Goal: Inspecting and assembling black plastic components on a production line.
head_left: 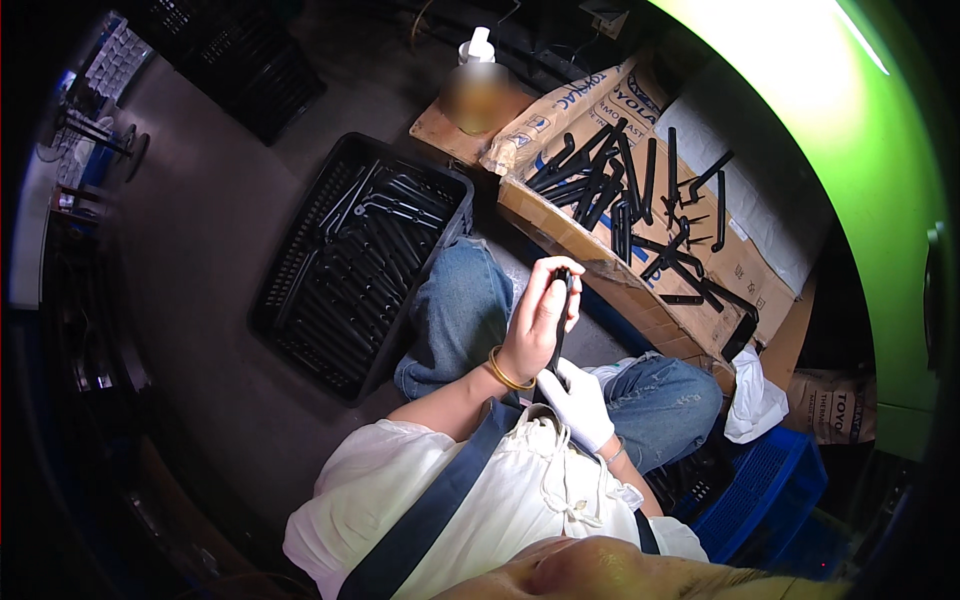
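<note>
My bare left hand (543, 315) is raised in front of my lap, fingers wrapped round a long, slim black handle-like part (560, 345) that stands nearly upright. My right hand (580, 408), in a white glove, closes round the lower end of that same part, close to my apron. Its fingertips are partly hidden. Beyond my hands, loose black parts (607, 185) of similar look lie in a heap on a cardboard surface (735, 265). To the left, a black crate (262, 300) holds rows of black parts (345, 275).
A bottle with a white top (477, 48) stands on a brown board (428, 125) at the back. Stacked black crates (235, 65) are at the far left. A crumpled white bag (752, 400) and a blue crate (765, 495) sit at my right, below a green machine panel (890, 240).
</note>
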Demonstrator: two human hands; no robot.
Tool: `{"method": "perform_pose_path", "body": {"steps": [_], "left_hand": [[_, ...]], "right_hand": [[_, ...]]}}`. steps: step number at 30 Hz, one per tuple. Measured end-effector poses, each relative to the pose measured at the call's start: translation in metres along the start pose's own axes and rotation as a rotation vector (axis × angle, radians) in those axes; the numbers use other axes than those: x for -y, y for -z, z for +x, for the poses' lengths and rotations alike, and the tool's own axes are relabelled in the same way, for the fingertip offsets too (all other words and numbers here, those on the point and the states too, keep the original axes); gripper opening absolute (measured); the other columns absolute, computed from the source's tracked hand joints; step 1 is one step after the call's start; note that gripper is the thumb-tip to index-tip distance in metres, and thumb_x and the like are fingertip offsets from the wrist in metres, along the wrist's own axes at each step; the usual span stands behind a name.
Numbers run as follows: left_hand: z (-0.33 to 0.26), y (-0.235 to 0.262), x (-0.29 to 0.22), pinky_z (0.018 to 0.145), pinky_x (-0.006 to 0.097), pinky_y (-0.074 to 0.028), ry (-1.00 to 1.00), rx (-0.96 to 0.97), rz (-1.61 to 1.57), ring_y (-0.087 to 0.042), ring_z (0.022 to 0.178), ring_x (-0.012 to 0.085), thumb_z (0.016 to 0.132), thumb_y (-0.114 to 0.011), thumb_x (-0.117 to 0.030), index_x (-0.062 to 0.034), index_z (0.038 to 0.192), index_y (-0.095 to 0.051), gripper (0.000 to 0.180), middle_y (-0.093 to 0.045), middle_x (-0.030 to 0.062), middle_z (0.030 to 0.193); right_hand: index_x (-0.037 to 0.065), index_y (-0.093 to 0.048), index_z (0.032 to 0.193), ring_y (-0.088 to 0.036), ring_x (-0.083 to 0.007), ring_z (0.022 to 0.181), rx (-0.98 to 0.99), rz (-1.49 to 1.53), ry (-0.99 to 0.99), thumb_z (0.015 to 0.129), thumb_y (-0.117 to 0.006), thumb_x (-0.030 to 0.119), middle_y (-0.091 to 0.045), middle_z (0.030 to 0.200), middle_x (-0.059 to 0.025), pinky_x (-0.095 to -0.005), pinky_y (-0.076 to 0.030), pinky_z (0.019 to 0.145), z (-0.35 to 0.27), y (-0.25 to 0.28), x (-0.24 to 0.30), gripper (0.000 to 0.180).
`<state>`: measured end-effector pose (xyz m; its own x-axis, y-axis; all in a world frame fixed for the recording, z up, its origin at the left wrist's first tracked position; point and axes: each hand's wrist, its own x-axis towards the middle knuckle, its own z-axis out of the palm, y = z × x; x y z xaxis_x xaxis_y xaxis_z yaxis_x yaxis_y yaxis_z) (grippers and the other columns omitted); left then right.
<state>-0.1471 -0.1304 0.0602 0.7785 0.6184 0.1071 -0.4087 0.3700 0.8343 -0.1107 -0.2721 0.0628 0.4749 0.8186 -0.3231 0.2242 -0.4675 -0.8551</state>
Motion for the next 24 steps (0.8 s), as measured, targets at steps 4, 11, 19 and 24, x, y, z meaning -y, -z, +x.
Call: {"method": "perform_pose_path", "body": {"steps": [4,11,19,24], "left_hand": [[0.006,-0.007,0.001,0.064,0.022,-0.048,0.075,0.143,0.137,-0.05,0.073,0.0071,0.107,-0.038,-0.023,-0.0024,0.135,-0.042,0.035,-0.048,0.0042,0.1],[0.008,-0.003,-0.008,0.053,0.017,-0.042,0.358,0.291,0.312,-0.045,0.065,0.0039,0.104,-0.041,-0.012,-0.0052,0.132,-0.048,0.03,-0.048,0.0015,0.095],[0.005,-0.02,-0.01,0.052,0.019,-0.04,0.343,0.434,0.505,-0.046,0.059,0.0044,0.104,-0.043,-0.015,-0.0059,0.128,-0.051,0.028,-0.051,0.0011,0.087],[0.002,-0.019,-0.001,0.052,0.021,-0.037,0.168,0.479,0.598,-0.045,0.059,0.0046,0.104,-0.046,-0.021,-0.004,0.125,-0.053,0.028,-0.049,0.0012,0.085]], "right_hand": [[0.0,-0.063,0.094,-0.056,-0.0188,0.06,0.007,0.105,-0.028,0.093,-0.063,0.026,-0.062,0.072,-0.0168,-0.0348,-0.047,0.06,-0.004,0.0,-0.004,0.027],[0.002,-0.061,0.097,-0.065,-0.0297,0.084,-0.231,-0.054,0.055,0.098,-0.048,0.009,-0.064,0.091,-0.0148,-0.0357,-0.051,0.072,-0.015,0.062,0.014,0.015],[0.003,-0.065,0.102,-0.067,-0.0269,0.074,-0.423,-0.491,0.32,0.087,-0.06,0.01,-0.066,0.09,-0.0122,-0.0344,-0.054,0.061,-0.018,0.083,0.028,0.017],[0.005,-0.065,0.102,-0.067,-0.0267,0.071,-0.448,-0.539,0.385,0.087,-0.06,0.011,-0.065,0.087,-0.0108,-0.0344,-0.054,0.059,-0.014,0.089,0.033,0.017]]}}
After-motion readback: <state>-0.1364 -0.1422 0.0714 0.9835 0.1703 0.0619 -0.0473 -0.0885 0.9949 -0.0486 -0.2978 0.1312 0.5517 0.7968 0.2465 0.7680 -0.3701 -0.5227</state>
